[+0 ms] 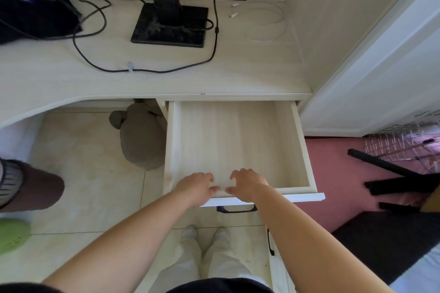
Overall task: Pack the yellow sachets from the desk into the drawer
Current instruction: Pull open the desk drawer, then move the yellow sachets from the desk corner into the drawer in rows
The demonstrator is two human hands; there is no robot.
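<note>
The pale wooden drawer [302, 145] under the desk's right end is pulled far out, and its visible floor is bare. My left hand [195, 185] and my right hand [247, 183] sit side by side at the drawer's front wall. Their fingers reach down inside the drawer and the thumbs rest on the rim, almost touching. I see nothing in either hand. The fingertips and the drawer floor just behind the front wall are hidden. No yellow sachet shows anywhere on the desk top [166, 81] or in the drawer.
A monitor on a black stand [169, 26], black cables [100, 64] and a white cable [266, 24] lie on the desk. A grey plush toy [140, 135] sits on the floor left of the drawer. Another person's leg [31, 185] is at the left. A black handle [235, 208] hangs below the drawer front.
</note>
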